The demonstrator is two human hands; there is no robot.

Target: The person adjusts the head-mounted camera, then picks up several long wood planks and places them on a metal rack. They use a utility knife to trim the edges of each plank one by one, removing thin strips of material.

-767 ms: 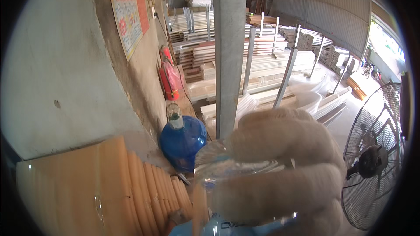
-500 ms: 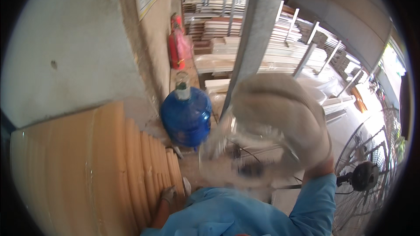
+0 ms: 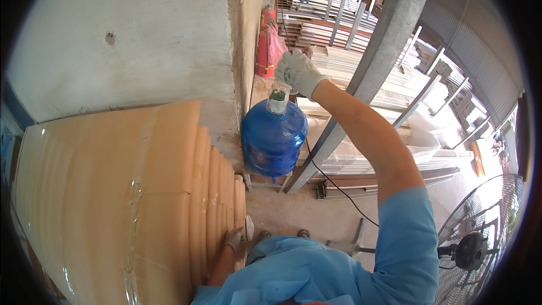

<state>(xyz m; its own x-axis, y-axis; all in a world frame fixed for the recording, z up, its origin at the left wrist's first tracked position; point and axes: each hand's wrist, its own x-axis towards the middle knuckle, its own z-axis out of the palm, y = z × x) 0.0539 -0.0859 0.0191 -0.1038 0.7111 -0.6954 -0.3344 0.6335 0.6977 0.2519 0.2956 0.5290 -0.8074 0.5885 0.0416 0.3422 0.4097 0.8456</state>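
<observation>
- Blue bottle point(image 3: 274, 142): upright, near the wall point(image 3: 152, 34).
- Right hand point(image 3: 300, 73): fingers curled near its neck; can't tell from here if they grip anything.
- Left hand point(image 3: 233, 238): against the cardboard point(image 3: 166, 164); I can't make out its grip.

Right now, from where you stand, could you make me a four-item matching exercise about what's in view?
1. Right hand
2. Left hand
3. Large water jug
4. Fire extinguisher

A. Blue
B. At the stepped edges of the cardboard stack
C. Red
D. Raised near the jug's neck

Pairs: 1-D, 2-B, 3-A, 4-C
</observation>
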